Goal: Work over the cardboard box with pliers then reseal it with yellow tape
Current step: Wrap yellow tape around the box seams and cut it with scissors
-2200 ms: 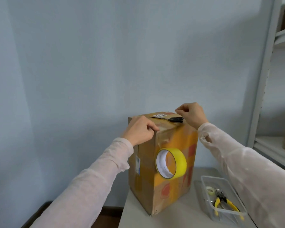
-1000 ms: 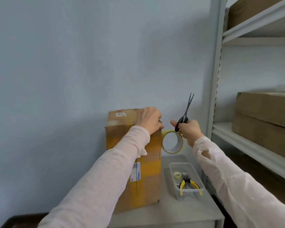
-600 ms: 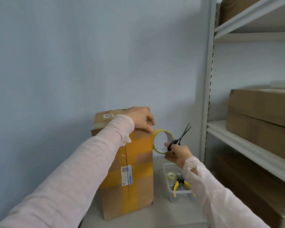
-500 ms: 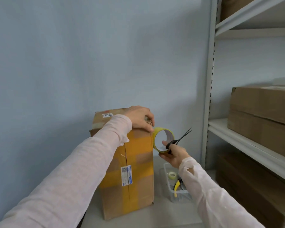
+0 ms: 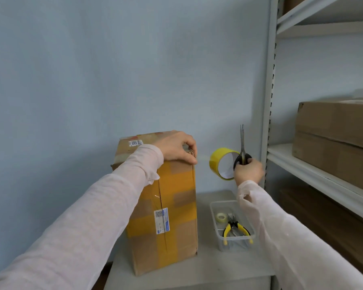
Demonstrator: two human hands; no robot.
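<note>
Head view: we look down past both pale sleeves at a grey surface [image 5: 208, 266] set against a blue wall.
Cardboard box: the cardboard box [image 5: 172, 206] stands upright on the left part of the surface. Its front is crossed by yellow bands and bears a small white label.
Left grip: our left grip [image 5: 176, 148] lies on the box's top, fingers curled down over the right-hand top edge and clenched onto it.
Yellow tape: the yellow tape roll [image 5: 215, 162] is in the air just right of the box's top corner, apart from it. A faint strip seems to span the gap.
Right grip: our right grip [image 5: 248, 171] grasps the scissors [image 5: 242, 143] by the black handles, blades pointing straight up and nearly together, and touches the roll's far rim.
Pliers: the yellow-handled pliers [image 5: 233, 224] lie in a clear tray [image 5: 235, 245] on the surface right of the box, beside a small clear tape roll [image 5: 221, 217].
Shelving: a grey rack [image 5: 323, 176] at the right carries brown cartons [image 5: 333, 143].
</note>
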